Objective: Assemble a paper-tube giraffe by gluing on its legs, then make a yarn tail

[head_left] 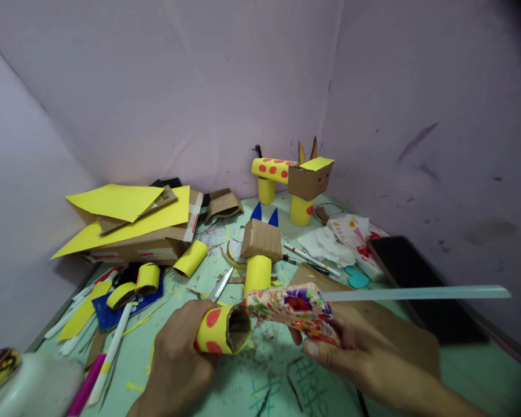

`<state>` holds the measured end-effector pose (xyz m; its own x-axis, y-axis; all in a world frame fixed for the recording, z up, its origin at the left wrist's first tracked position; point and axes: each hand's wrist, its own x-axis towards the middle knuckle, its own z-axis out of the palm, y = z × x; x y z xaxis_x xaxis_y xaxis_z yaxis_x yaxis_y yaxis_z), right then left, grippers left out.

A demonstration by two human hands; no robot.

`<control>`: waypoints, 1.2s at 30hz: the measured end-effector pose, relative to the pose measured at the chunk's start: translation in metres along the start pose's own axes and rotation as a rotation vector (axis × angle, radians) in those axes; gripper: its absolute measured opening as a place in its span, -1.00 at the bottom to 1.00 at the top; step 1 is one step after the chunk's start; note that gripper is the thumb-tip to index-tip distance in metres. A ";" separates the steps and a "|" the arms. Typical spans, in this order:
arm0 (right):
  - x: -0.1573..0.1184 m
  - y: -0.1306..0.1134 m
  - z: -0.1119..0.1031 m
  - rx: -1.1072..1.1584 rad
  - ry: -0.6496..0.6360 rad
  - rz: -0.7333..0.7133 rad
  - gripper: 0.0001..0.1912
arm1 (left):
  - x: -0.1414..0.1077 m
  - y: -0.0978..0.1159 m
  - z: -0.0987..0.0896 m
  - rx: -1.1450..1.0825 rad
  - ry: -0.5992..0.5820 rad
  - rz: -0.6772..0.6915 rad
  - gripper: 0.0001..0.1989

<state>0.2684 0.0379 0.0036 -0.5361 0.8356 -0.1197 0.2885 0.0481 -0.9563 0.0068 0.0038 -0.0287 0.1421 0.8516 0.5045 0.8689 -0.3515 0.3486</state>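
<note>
My left hand (pixel 180 353) is wrapped around a yellow paper-covered cardboard tube (pixel 212 331) with red spots, its open end facing right. My right hand (pixel 351 353) grips a glue gun (pixel 286 307) with a colourful floral covering. A long translucent glue stick (pixel 417 293) juts from the gun's back, and a small red light glows on its side. The gun's nozzle is at the tube's upper rim; whether it touches, I cannot tell. Just beyond the hands stands a cardboard box head (pixel 261 240) with blue pointed ears on a yellow tube (pixel 257 274).
A spotted yellow tube animal (pixel 311 179) stands by the back wall. Yellow sheets (pixel 113 202) lie on a cardboard box (pixel 134 248) at left. Scissors (pixel 221 285) are behind my left hand. A dark phone (pixel 421 289), crumpled tissue (pixel 325 246) and markers (pixel 312 258) lie at right.
</note>
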 end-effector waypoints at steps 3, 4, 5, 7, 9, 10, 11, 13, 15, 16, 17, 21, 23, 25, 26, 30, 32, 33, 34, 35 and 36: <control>0.001 -0.003 0.001 0.027 -0.015 0.039 -0.57 | -0.001 -0.001 0.000 0.000 -0.010 -0.032 -0.76; 0.001 -0.004 0.002 0.031 -0.022 0.056 -0.56 | -0.001 -0.001 0.001 0.002 -0.009 -0.041 -0.75; 0.001 -0.004 0.002 0.032 -0.030 0.069 -0.56 | -0.001 -0.001 0.001 0.005 -0.008 -0.047 -0.75; 0.001 -0.005 0.002 0.032 -0.044 0.078 -0.55 | -0.001 -0.002 0.001 0.007 -0.004 -0.047 -0.74; 0.001 -0.005 0.002 0.039 -0.055 0.075 -0.55 | -0.001 -0.002 0.001 0.011 0.000 -0.040 -0.74; 0.000 -0.005 0.002 0.036 -0.055 0.077 -0.56 | -0.001 -0.003 0.000 0.012 0.004 -0.037 -0.74; 0.000 -0.004 0.002 0.029 -0.044 0.078 -0.57 | -0.002 -0.003 0.000 0.014 0.008 -0.035 -0.74; 0.000 -0.002 0.001 0.017 -0.014 0.070 -0.61 | -0.002 -0.005 0.000 0.017 0.015 -0.035 -0.72; 0.000 0.000 0.000 0.025 0.004 0.047 -0.66 | -0.003 -0.006 0.001 0.018 0.013 -0.039 -0.71; 0.000 0.001 -0.001 0.033 0.002 0.035 -0.68 | -0.003 -0.007 0.001 0.017 0.012 -0.043 -0.71; 0.000 0.001 -0.001 0.037 0.000 0.028 -0.70 | -0.003 -0.008 0.001 0.015 0.012 -0.047 -0.71; 0.001 0.000 0.000 0.056 -0.004 0.066 -0.70 | -0.003 -0.009 0.001 0.015 0.019 -0.077 -0.74; 0.001 -0.002 0.002 0.103 -0.028 0.079 -0.67 | -0.003 -0.009 0.000 0.020 0.013 -0.088 -0.75; 0.002 -0.004 0.003 0.141 -0.050 0.081 -0.67 | -0.003 -0.009 -0.001 0.024 0.008 -0.091 -0.75; 0.002 -0.004 0.003 0.146 -0.050 0.089 -0.68 | -0.003 -0.009 -0.002 0.025 0.012 -0.091 -0.74; 0.001 -0.003 0.003 0.098 -0.007 0.140 -0.73 | -0.003 -0.009 -0.003 0.036 0.018 -0.095 -0.73; 0.000 -0.003 0.003 0.080 -0.011 0.127 -0.75 | -0.003 -0.008 -0.003 0.040 0.025 -0.100 -0.72; 0.000 -0.003 0.002 0.083 -0.024 0.114 -0.75 | -0.003 -0.008 -0.002 0.040 0.030 -0.102 -0.71; 0.000 -0.004 0.002 0.090 -0.040 0.103 -0.76 | -0.003 -0.008 -0.002 0.037 0.036 -0.102 -0.71; 0.001 -0.005 0.002 0.096 -0.049 0.099 -0.76 | -0.002 -0.008 -0.003 0.034 0.040 -0.102 -0.71; 0.001 -0.006 0.002 0.096 -0.056 0.102 -0.76 | -0.002 -0.008 -0.003 0.032 0.042 -0.101 -0.71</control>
<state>0.2650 0.0373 0.0092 -0.5521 0.8016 -0.2294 0.2679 -0.0900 -0.9592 -0.0018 0.0041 -0.0306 0.0334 0.8647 0.5012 0.8924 -0.2516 0.3746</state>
